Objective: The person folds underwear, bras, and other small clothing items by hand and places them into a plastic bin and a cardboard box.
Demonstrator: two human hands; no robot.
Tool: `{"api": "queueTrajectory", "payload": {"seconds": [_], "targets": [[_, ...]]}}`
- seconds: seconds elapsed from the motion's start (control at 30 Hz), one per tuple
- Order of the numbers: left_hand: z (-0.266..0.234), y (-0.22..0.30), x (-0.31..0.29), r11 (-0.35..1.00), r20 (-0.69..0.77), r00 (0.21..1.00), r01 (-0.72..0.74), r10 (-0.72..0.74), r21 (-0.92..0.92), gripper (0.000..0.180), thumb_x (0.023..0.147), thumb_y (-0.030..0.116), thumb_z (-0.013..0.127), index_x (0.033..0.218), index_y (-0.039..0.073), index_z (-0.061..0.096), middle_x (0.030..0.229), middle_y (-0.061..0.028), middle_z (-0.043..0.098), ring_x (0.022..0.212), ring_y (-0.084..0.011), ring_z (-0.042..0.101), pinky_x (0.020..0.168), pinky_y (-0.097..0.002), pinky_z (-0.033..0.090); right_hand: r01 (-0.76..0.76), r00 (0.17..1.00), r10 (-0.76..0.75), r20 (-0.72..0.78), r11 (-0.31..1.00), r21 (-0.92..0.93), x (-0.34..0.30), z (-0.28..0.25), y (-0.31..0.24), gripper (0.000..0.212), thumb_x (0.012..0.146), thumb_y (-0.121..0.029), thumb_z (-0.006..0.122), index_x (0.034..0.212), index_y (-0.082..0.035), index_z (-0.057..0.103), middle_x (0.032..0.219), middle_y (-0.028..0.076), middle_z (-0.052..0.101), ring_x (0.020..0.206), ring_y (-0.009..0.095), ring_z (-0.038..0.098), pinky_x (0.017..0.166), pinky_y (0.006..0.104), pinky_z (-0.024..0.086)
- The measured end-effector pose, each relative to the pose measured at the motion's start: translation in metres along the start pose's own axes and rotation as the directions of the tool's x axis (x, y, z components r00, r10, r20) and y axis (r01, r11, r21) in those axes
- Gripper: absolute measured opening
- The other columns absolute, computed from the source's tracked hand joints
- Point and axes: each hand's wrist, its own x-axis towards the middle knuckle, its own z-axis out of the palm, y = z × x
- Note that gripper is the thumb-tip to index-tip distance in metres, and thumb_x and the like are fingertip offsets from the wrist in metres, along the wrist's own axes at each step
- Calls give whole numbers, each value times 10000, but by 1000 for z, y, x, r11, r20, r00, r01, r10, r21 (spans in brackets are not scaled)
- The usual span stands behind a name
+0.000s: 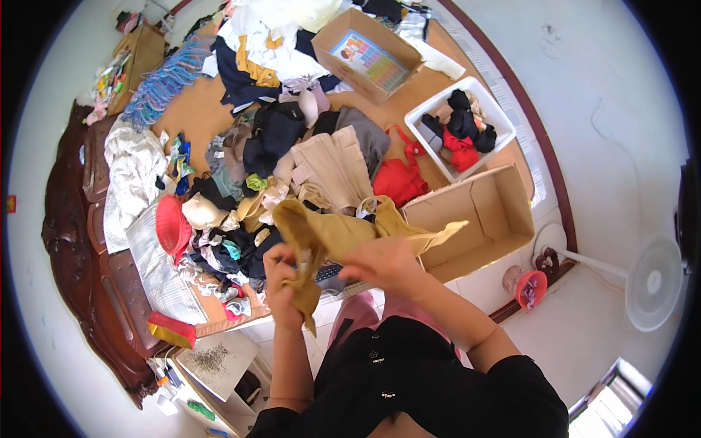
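A mustard-yellow garment stretches across in front of me, above the near edge of the clothes pile. My left hand is closed round its hanging left part, and a pointed end dangles below the fingers. My right hand lies against the garment's near side with its fingers stretched toward the left; its fingertips are slightly blurred. One end of the garment sticks out to the right beyond that hand. Just behind it lie folded beige cloth and a red garment.
An open cardboard box stands right of my hands. Beyond it are a white tub of black and red garments and another cardboard box. Left are a red basket, blue hangers and a carved headboard. A white fan stands right.
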Motion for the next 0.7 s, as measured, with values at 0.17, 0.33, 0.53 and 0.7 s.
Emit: {"api": "queueTrajectory", "payload": {"seconds": [0.17, 0.33, 0.53, 0.7], "targets": [[30, -3, 6, 894, 468, 859, -360, 207, 267, 320, 819, 359, 475, 706, 62, 433, 1180, -173, 349, 1045, -283, 387, 902, -386, 286, 387, 916, -366, -165, 913, 127, 20, 24, -73, 239, 707, -252, 719, 687, -93, 542, 638, 9, 500, 538, 170, 509, 482, 304, 399], [11, -56, -53, 973, 220, 948, 226, -229, 35, 298, 845, 342, 447, 716, 75, 413, 869, -113, 399, 772, -219, 394, 701, -343, 326, 211, 967, -176, -183, 957, 198, -9, 57, -94, 196, 668, -191, 744, 712, -96, 578, 685, 1, 520, 606, 180, 531, 520, 323, 396], [14, -29, -54, 739, 89, 900, 404, -427, -540, 289, 876, 347, 408, 730, 98, 390, 542, -45, 425, 474, -148, 357, 471, -301, 342, -21, 946, 71, -318, 987, 158, -74, 32, -85, 730, 592, -449, 800, 1181, -106, 539, 1112, 123, 487, 1034, 297, 483, 850, 419, 410], [26, -10, -33, 284, 524, 765, 632, -373, -721, 266, 879, 350, 411, 731, 130, 390, 508, -6, 343, 496, -136, 310, 494, -271, 290, -178, 981, 188, -38, 965, 194, -122, 19, -53, 1172, 523, -493, 833, 1416, -107, 179, 1368, 239, 303, 1241, 438, 340, 1006, 512, 305]]}}
